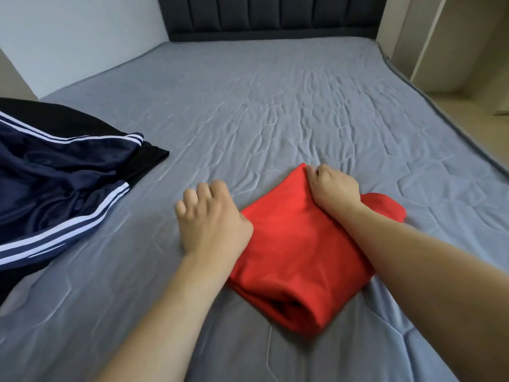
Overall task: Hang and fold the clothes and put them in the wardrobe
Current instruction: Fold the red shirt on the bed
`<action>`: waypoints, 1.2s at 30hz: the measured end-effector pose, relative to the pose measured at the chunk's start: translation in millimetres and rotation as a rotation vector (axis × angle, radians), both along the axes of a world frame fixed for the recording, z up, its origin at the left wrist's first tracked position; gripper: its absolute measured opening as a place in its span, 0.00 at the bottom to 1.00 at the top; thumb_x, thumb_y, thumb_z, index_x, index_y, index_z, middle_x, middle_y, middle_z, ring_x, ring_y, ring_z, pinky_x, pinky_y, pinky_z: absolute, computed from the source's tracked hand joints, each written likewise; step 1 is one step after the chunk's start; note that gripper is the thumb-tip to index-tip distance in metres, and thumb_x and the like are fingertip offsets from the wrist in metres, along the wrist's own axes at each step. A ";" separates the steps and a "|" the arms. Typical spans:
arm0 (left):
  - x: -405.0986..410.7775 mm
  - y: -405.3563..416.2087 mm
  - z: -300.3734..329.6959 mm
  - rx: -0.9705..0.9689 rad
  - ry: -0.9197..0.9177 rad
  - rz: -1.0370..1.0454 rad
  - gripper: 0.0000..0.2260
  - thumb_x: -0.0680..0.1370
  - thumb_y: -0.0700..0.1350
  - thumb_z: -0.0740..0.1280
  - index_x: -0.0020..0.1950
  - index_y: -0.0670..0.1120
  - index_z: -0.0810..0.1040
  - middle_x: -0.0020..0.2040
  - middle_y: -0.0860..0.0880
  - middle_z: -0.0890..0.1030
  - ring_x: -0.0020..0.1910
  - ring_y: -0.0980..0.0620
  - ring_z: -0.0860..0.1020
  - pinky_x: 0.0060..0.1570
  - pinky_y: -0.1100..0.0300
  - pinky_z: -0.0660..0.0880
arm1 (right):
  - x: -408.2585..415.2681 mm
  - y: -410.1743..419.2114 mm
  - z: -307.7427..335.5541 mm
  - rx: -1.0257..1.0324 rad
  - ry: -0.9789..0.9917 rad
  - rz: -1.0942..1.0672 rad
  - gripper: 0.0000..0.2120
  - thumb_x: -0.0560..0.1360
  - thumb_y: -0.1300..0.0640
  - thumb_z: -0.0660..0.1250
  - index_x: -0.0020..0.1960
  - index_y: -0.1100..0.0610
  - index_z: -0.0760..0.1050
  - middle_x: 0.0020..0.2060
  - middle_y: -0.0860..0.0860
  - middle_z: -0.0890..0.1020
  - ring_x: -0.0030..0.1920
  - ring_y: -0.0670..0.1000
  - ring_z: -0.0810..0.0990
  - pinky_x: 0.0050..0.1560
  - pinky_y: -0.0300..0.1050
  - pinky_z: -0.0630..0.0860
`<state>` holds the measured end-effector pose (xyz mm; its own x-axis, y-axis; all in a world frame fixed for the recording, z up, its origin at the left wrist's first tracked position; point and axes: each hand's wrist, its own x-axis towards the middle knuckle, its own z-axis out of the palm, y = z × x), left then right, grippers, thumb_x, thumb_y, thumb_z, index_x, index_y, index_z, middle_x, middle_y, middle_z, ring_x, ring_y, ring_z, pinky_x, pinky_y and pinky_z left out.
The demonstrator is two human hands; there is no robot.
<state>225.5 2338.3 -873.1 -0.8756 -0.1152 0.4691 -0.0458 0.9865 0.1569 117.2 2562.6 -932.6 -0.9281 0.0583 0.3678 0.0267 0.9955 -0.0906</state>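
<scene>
1. A red garment (292, 244) lies folded into a compact bundle on the grey quilted mattress (275, 106), near the centre and slightly to the right. Its near end shows a rolled, layered edge with a dark opening between the layers.
2. The right hand (332, 186) rests on the far right corner of the red garment. Its fingers (321, 170) are curled down and closed on the far tip of the cloth, pinching that corner against the mattress.
3. The right forearm crosses over the right side of the bundle, and a rounded bit of red cloth shows just beyond it on the right.
4. The left hand (212, 219) sits at the left edge of the red garment, its heel touching the cloth. Its fingers (190, 195) are loosely bent and spread a little, holding nothing, their tips pointing far and left over the bare mattress.
5. On the left side of the bed, well apart from the red bundle, lies a navy satin garment with white stripes (55, 177), crumpled and unfolded.
6. A black garment (150, 157) lies under and beside the navy one, its corner sticking out toward the centre of the bed.
7. A dark padded headboard (272, 17) stands at the far end of the mattress.
8. A pale wall (82, 31) is at the far left, and a cream panel (440, 37) stands at the far right; whether it belongs to a wardrobe cannot be told.
</scene>
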 end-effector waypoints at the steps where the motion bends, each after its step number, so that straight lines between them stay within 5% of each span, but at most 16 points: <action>1: 0.6 4.6 11.3 0.075 0.096 -0.088 0.09 0.69 0.41 0.66 0.48 0.45 0.71 0.46 0.44 0.77 0.50 0.39 0.75 0.45 0.50 0.65 | -1.6 -0.5 -0.4 0.000 -0.022 -0.015 0.21 0.83 0.47 0.46 0.55 0.59 0.73 0.46 0.57 0.79 0.45 0.62 0.80 0.41 0.53 0.72; 2: 3.1 12.6 20.3 0.217 0.143 -0.213 0.08 0.70 0.42 0.65 0.47 0.46 0.70 0.44 0.46 0.76 0.47 0.40 0.75 0.44 0.52 0.65 | -3.2 -1.0 -1.1 -0.027 -0.040 -0.030 0.23 0.83 0.46 0.46 0.53 0.60 0.73 0.46 0.58 0.80 0.46 0.62 0.80 0.43 0.53 0.73; 4: 15.7 33.6 23.1 0.454 -0.077 -0.372 0.12 0.74 0.56 0.63 0.48 0.49 0.67 0.47 0.49 0.75 0.49 0.44 0.76 0.45 0.55 0.67 | -7.2 -0.8 -3.4 -0.101 -0.044 -0.041 0.24 0.83 0.45 0.48 0.50 0.62 0.73 0.47 0.61 0.81 0.49 0.63 0.80 0.47 0.54 0.73; 6: 28.6 46.4 7.7 0.241 -0.489 -0.351 0.30 0.69 0.73 0.59 0.58 0.51 0.67 0.59 0.50 0.71 0.60 0.45 0.71 0.57 0.51 0.70 | -10.1 2.8 -4.8 -0.166 -0.061 -0.031 0.25 0.82 0.43 0.49 0.50 0.62 0.73 0.50 0.62 0.81 0.52 0.63 0.79 0.51 0.55 0.73; 8: 36.7 44.5 -8.3 -0.038 -0.736 -0.308 0.43 0.64 0.78 0.59 0.71 0.54 0.59 0.69 0.49 0.61 0.68 0.45 0.62 0.65 0.44 0.65 | -11.3 6.4 -4.2 -0.232 -0.081 -0.024 0.26 0.81 0.40 0.49 0.49 0.61 0.73 0.52 0.61 0.81 0.53 0.62 0.79 0.52 0.55 0.72; 12: 45.2 28.6 -21.4 -0.078 -1.032 -0.344 0.65 0.49 0.84 0.59 0.74 0.62 0.27 0.77 0.54 0.29 0.77 0.48 0.33 0.72 0.37 0.40 | -12.9 7.6 -4.9 -0.279 -0.093 -0.028 0.26 0.80 0.38 0.48 0.48 0.59 0.73 0.52 0.59 0.81 0.54 0.61 0.78 0.51 0.53 0.71; 15: 59.9 29.4 -27.4 -0.162 -1.120 -0.369 0.69 0.46 0.83 0.62 0.66 0.61 0.16 0.68 0.55 0.17 0.71 0.50 0.23 0.68 0.37 0.30 | -11.8 8.1 2.4 -0.368 -0.175 -0.050 0.29 0.79 0.35 0.47 0.53 0.58 0.73 0.57 0.59 0.79 0.58 0.60 0.77 0.55 0.53 0.70; 21: 64.6 34.3 -18.2 -0.322 -1.176 -0.357 0.71 0.50 0.81 0.67 0.66 0.54 0.16 0.64 0.50 0.14 0.70 0.47 0.21 0.68 0.33 0.32 | -0.1 23.7 26.6 -0.498 -0.457 0.053 0.38 0.75 0.30 0.53 0.68 0.60 0.69 0.66 0.60 0.74 0.65 0.59 0.73 0.56 0.49 0.68; 25: 66.8 32.1 -13.7 -0.394 -1.252 -0.402 0.70 0.51 0.80 0.67 0.67 0.54 0.17 0.64 0.48 0.13 0.69 0.48 0.20 0.69 0.32 0.33 | 20.8 18.3 16.2 -0.283 -0.275 0.020 0.30 0.79 0.36 0.52 0.61 0.63 0.71 0.61 0.62 0.77 0.61 0.62 0.75 0.57 0.53 0.70; 27: 53.0 27.5 2.1 -0.343 -1.311 -0.423 0.66 0.49 0.85 0.59 0.72 0.58 0.23 0.70 0.50 0.18 0.73 0.48 0.26 0.73 0.38 0.36 | 30.4 11.5 6.9 -0.265 -0.119 -0.003 0.27 0.80 0.38 0.52 0.55 0.62 0.71 0.55 0.62 0.79 0.56 0.62 0.78 0.52 0.54 0.71; 29: 31.0 22.7 21.5 -0.068 -1.219 -0.410 0.57 0.54 0.86 0.48 0.78 0.63 0.42 0.80 0.52 0.39 0.79 0.47 0.39 0.74 0.47 0.41 | 32.0 9.1 3.0 -0.262 -0.055 -0.013 0.26 0.80 0.37 0.52 0.51 0.60 0.71 0.50 0.60 0.81 0.52 0.62 0.79 0.47 0.52 0.70; 31: 6.4 16.2 19.7 0.236 -0.794 -0.268 0.47 0.65 0.81 0.44 0.75 0.56 0.62 0.75 0.45 0.61 0.75 0.43 0.56 0.72 0.48 0.54 | 29.3 11.9 4.4 -0.355 -0.072 -0.018 0.25 0.78 0.34 0.52 0.47 0.56 0.69 0.47 0.57 0.81 0.50 0.60 0.78 0.44 0.51 0.67; 34: 2.2 6.6 -24.4 0.108 -0.314 -0.006 0.30 0.77 0.67 0.52 0.65 0.45 0.72 0.63 0.40 0.74 0.64 0.39 0.69 0.64 0.47 0.65 | 21.8 15.0 6.5 -0.467 -0.092 -0.015 0.26 0.74 0.28 0.53 0.41 0.52 0.66 0.41 0.50 0.77 0.45 0.55 0.76 0.43 0.49 0.66; 36: 9.4 3.2 -53.7 0.127 -0.126 -0.040 0.18 0.80 0.58 0.58 0.50 0.44 0.76 0.49 0.40 0.80 0.52 0.38 0.76 0.51 0.47 0.70 | 18.6 15.4 5.2 -0.478 -0.095 0.004 0.27 0.73 0.28 0.54 0.37 0.52 0.66 0.37 0.47 0.75 0.42 0.53 0.74 0.42 0.49 0.66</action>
